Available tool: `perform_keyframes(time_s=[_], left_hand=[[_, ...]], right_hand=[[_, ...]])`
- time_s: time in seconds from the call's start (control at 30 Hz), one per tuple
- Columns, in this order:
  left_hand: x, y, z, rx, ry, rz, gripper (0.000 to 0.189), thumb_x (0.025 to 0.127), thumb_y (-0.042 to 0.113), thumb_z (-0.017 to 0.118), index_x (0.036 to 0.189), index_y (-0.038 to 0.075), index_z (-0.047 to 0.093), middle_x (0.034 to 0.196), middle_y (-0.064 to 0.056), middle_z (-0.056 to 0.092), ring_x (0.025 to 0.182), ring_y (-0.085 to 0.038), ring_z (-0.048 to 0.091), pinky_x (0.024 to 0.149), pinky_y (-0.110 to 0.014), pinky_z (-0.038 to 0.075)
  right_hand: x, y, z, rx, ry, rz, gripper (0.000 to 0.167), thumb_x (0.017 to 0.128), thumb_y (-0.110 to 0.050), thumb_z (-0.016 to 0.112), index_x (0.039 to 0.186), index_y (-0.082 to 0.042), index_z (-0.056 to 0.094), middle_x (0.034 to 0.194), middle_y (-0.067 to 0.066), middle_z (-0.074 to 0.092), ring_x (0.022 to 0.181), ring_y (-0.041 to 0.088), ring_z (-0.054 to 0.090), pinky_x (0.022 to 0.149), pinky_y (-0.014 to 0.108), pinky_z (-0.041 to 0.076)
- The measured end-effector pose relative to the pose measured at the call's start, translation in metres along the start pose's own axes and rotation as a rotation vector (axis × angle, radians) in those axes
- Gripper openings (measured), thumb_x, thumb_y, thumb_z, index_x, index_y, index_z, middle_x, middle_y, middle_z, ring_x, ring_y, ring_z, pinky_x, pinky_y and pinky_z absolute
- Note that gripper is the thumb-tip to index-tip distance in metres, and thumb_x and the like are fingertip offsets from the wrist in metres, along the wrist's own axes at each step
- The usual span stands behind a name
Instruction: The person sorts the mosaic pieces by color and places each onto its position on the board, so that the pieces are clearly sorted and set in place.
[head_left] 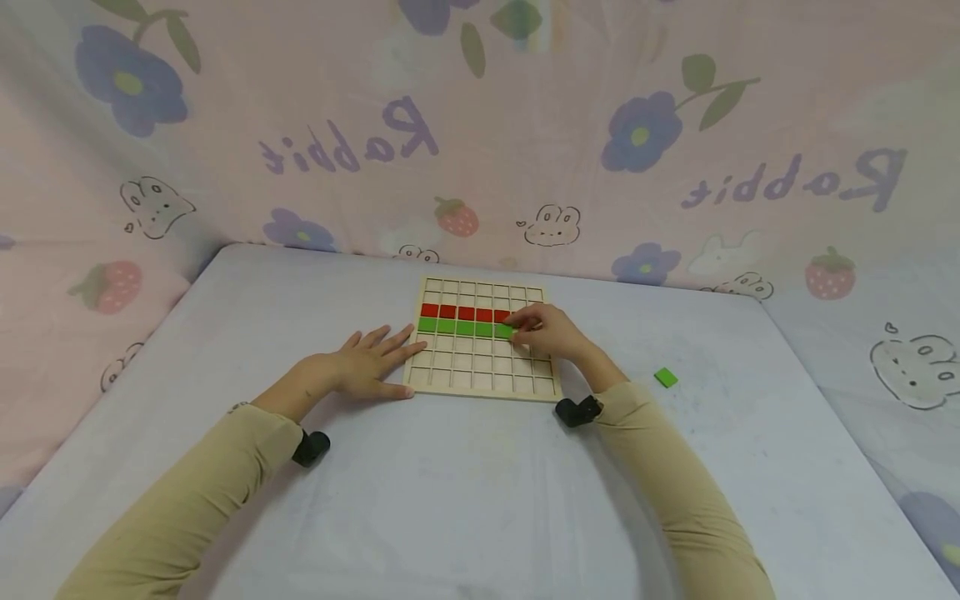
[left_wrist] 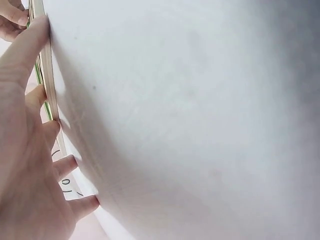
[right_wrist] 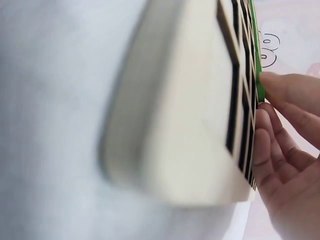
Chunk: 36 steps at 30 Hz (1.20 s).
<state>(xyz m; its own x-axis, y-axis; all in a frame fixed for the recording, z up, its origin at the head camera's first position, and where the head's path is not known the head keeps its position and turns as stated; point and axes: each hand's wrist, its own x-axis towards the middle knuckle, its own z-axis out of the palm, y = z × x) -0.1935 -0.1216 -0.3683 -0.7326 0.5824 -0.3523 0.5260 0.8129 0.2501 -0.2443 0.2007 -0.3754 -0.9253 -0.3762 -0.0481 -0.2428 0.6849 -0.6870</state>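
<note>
A pale wooden grid board point(head_left: 472, 364) lies flat on the table. A row of several red tiles point(head_left: 466, 313) runs across its cells, and directly below it is a row of several green tiles point(head_left: 464, 327). My left hand point(head_left: 365, 364) spreads its fingers against the board's left edge, the thumb by the near corner. Over the right part of the board, my right hand point(head_left: 552, 332) pinches the green tile point(right_wrist: 260, 92) at the right end of the green row with thumb and fingers. This hand hides the cells beneath it.
One loose green tile point(head_left: 666, 377) lies on the white-covered table point(head_left: 480, 492), right of the board. A printed cloth point(head_left: 495, 150) hangs behind and at the sides. Each wrist wears a small black camera, one near the board's front right corner.
</note>
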Motion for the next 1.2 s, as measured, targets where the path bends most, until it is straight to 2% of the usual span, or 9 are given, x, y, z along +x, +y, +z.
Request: perform_keyframes(time_s=[0.27,0.5,0.67,0.87,1.2], left_hand=[[0.001,0.001,-0.001,-0.008,-0.008,-0.006,0.080,0.093,0.057,0.049,0.155,0.024,0.011,0.163,-0.009,-0.004,0.146,-0.044,-0.001,0.112,-0.067,0.002],[0.002,0.000,0.000,-0.009,-0.002,0.015,0.080,0.093,0.056,0.050,0.155,0.021,0.013,0.162,-0.012,-0.002,0.145,-0.047,0.000,0.109,-0.071,0.004],[0.000,0.002,-0.001,-0.004,-0.004,0.007,0.080,0.093,0.056,0.050,0.155,0.022,0.013,0.162,-0.012,-0.002,0.145,-0.046,0.001,0.109,-0.070,0.005],[-0.001,0.003,-0.003,-0.006,-0.010,0.001,0.080,0.093,0.056,0.050,0.155,0.021,0.014,0.162,-0.012,-0.001,0.145,-0.047,0.002,0.110,-0.070,0.005],[0.002,0.000,-0.001,-0.004,-0.007,0.003,0.081,0.092,0.058,0.050,0.155,0.022,0.013,0.162,-0.012,-0.002,0.145,-0.047,0.001,0.109,-0.070,0.004]], right_hand=[[0.002,0.001,0.000,-0.010,-0.013,-0.029,0.030,0.087,-0.008,0.067,0.116,-0.001,0.067,0.099,0.013,0.065,0.086,0.021,0.057,0.071,0.027,0.045],[-0.002,0.001,-0.001,-0.001,-0.044,-0.044,0.036,0.086,-0.011,0.071,0.120,0.000,0.065,0.099,0.012,0.062,0.084,0.019,0.054,0.073,0.028,0.044],[-0.009,0.003,-0.003,0.013,-0.022,-0.026,0.037,0.087,-0.014,0.069,0.122,-0.004,0.064,0.107,0.011,0.064,0.093,0.022,0.057,0.080,0.031,0.046],[-0.024,0.011,-0.010,0.058,0.012,-0.034,0.039,0.089,-0.018,0.069,0.125,-0.005,0.063,0.121,0.013,0.063,0.107,0.026,0.059,0.093,0.041,0.047],[-0.045,0.028,-0.026,0.092,0.045,0.011,0.039,0.090,-0.019,0.068,0.126,-0.005,0.062,0.129,0.015,0.059,0.111,0.030,0.059,0.091,0.044,0.049]])
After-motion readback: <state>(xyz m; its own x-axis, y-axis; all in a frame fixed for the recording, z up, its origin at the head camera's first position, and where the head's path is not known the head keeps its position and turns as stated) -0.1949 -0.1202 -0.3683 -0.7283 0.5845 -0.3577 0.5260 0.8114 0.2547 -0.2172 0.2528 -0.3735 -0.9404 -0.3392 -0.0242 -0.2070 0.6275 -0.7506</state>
